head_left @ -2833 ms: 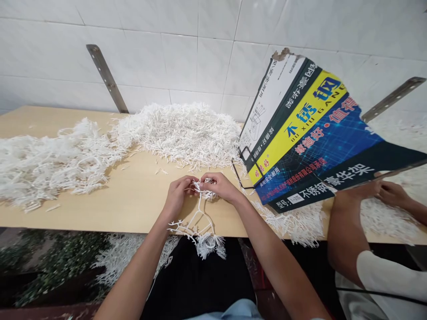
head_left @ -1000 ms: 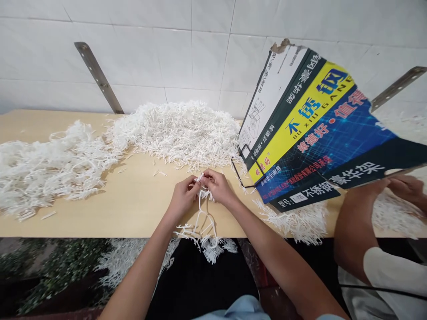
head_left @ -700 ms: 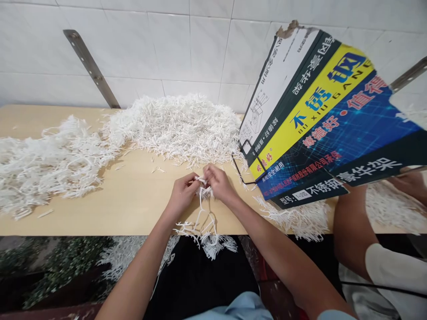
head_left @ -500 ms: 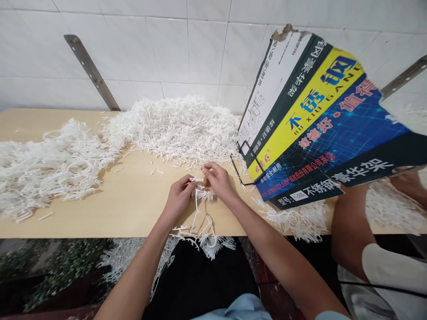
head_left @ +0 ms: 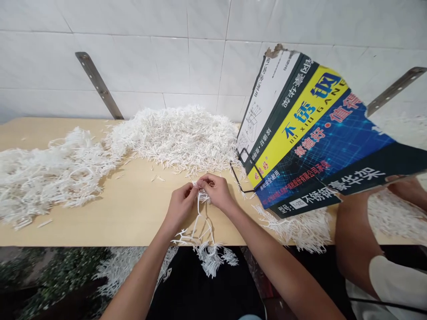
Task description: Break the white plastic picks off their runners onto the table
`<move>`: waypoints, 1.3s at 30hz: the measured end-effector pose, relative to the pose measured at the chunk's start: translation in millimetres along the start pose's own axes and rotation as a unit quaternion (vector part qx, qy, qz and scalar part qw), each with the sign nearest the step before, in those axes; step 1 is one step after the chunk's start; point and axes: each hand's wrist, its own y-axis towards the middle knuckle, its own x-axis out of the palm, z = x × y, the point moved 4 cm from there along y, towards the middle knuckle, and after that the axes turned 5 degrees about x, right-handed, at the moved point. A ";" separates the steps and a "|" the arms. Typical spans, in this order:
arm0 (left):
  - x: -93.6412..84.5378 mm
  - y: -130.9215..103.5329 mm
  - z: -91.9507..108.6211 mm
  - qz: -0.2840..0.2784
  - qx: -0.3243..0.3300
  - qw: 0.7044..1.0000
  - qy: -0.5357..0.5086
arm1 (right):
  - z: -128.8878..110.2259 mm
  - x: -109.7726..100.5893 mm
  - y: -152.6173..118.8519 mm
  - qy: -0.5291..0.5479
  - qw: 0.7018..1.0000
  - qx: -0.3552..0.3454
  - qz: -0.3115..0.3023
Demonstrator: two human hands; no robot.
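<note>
My left hand (head_left: 183, 202) pinches the top of a thin, white branched strand, which looks like a plastic sprue (head_left: 211, 260). My right hand (head_left: 215, 190) is closed at the same spot, its fingertips meeting those of the left and largely hiding what they grip. From the fingers the sprue hangs down over the table's front edge, ending in bushy clusters above dark-clothed legs. Just beyond the hands lies a heap of short white slivers (head_left: 180, 142). Farther left spreads a looser pile of longer, tangled white strands (head_left: 43, 173).
A printed cardboard panel (head_left: 310, 129) leans upright on the right, beside a black wire frame (head_left: 240, 178). Behind it, another person's arm (head_left: 355, 231) shows near more white pieces (head_left: 396, 215). Metal brackets (head_left: 100, 86) stand against the tiled wall. More white strands (head_left: 123, 266) hang below the wooden tabletop (head_left: 76, 226).
My right hand has come down and inward, so its fingertips now meet the left hand's. The whole view has shifted slightly, with the table sitting lower in the picture.
</note>
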 end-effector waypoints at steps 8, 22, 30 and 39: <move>4.1 -2.2 -8.9 -0.036 -0.003 0.999 0.002 | 3.4 -3.3 0.5 0.002 1.000 0.017 0.010; 0.8 -11.4 -10.0 -0.085 -0.044 0.992 -0.076 | 12.3 -17.3 1.2 0.028 0.989 0.025 0.145; 0.8 -4.9 -4.8 -0.019 0.015 0.999 0.041 | -16.6 -2.1 -8.3 -0.028 0.997 -0.067 -0.011; 1.4 -1.0 -5.1 -0.053 0.024 0.998 0.036 | -1.0 -2.7 -6.1 -0.064 0.998 0.011 0.004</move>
